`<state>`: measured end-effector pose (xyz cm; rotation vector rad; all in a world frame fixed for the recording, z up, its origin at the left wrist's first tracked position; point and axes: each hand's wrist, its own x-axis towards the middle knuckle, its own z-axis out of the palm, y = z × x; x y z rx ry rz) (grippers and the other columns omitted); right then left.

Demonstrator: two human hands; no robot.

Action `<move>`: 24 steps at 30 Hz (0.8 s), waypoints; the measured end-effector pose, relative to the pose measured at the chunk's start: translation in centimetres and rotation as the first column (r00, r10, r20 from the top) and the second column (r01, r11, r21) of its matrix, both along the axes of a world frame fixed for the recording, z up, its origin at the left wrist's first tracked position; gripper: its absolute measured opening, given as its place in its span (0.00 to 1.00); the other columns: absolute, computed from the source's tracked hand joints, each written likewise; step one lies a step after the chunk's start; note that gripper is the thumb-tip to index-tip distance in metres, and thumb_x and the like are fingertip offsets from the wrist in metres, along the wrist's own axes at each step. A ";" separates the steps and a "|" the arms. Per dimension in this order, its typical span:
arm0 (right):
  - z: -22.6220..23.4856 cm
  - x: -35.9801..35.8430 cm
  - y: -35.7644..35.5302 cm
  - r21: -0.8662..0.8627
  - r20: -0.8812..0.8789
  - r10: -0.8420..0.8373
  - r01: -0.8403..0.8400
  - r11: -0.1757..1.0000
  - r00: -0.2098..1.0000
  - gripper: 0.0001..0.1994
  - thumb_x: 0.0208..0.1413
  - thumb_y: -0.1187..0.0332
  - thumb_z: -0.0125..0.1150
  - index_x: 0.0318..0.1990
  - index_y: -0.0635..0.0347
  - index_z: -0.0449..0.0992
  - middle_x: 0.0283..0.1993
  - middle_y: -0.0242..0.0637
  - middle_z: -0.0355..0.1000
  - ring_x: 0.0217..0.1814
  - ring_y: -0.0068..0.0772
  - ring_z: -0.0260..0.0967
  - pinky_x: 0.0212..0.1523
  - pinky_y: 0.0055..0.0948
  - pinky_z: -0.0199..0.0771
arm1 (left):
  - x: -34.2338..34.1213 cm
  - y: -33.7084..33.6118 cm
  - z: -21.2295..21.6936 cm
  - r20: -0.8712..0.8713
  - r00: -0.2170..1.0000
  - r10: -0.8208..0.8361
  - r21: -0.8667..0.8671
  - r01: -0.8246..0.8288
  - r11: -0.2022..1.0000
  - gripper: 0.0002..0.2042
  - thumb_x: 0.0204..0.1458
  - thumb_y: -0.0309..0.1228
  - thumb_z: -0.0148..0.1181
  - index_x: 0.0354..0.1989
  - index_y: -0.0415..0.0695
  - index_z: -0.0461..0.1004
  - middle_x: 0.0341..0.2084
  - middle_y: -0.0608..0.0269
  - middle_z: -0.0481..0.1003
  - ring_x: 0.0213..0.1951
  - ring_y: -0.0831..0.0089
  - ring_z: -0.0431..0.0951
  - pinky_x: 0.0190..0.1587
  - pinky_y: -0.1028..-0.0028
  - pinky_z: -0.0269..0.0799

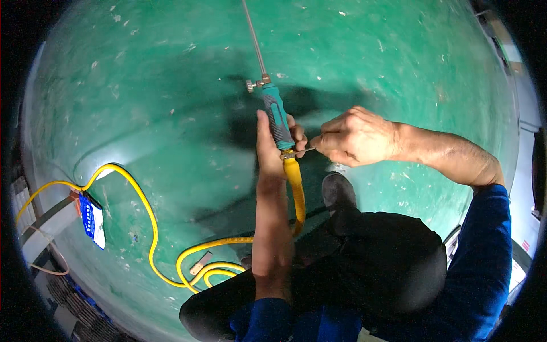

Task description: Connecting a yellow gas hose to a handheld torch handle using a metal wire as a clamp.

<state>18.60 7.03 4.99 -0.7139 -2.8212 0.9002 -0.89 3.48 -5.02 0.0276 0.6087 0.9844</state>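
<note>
My left hand (272,149) is wrapped round the teal and grey grip of a gas torch (276,113), held up in front of me. A small valve knob (249,86) sticks out to the left above the grip, and a long thin metal tube (253,34) runs on upward. At the lower end a yellow hose (293,176) is joined to the grip, with a metal hose clamp (288,154) round the joint. My right hand (356,137) is closed on a thin screwdriver (307,150), whose handle is hidden in my fingers. Its shaft points left and reaches the clamp.
Below the torch, the yellow hose loops over the green floor (188,131) and runs off to the left. Beside the loops lies a small flat light-coloured piece (200,263). A blue and white packet (92,221) is at the left. My knees and one shoe (339,191) show below.
</note>
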 end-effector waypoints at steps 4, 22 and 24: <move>-0.4 -0.2 0.3 -0.006 -0.022 0.005 -0.005 1.000 1.000 0.11 0.54 0.70 0.59 0.44 0.62 0.77 0.26 0.40 0.69 0.24 0.44 0.70 0.22 0.39 0.71 | 0.1 0.5 -1.1 0.131 0.990 0.046 0.069 -0.055 0.996 0.28 0.63 0.58 0.38 0.40 0.43 0.73 0.18 0.64 0.68 0.16 0.76 0.63 0.16 0.77 0.57; 3.5 -0.6 -1.2 0.331 0.286 0.078 -0.175 0.927 0.955 0.12 0.49 0.67 0.57 0.40 0.62 0.78 0.25 0.34 0.67 0.25 0.33 0.70 0.22 0.32 0.72 | 1.6 0.1 1.6 -0.277 0.961 0.003 -0.033 -0.013 0.999 0.23 0.60 0.57 0.49 0.37 0.46 0.67 0.18 0.66 0.65 0.15 0.76 0.64 0.15 0.78 0.54; 3.3 -1.1 -1.2 0.205 0.244 0.015 -0.067 0.976 0.970 0.08 0.50 0.69 0.57 0.36 0.61 0.77 0.24 0.37 0.69 0.25 0.39 0.72 0.23 0.36 0.72 | 1.0 0.0 1.8 -0.305 0.952 0.007 -0.015 -0.012 1.000 0.22 0.61 0.56 0.48 0.38 0.46 0.67 0.18 0.66 0.65 0.15 0.77 0.64 0.15 0.78 0.54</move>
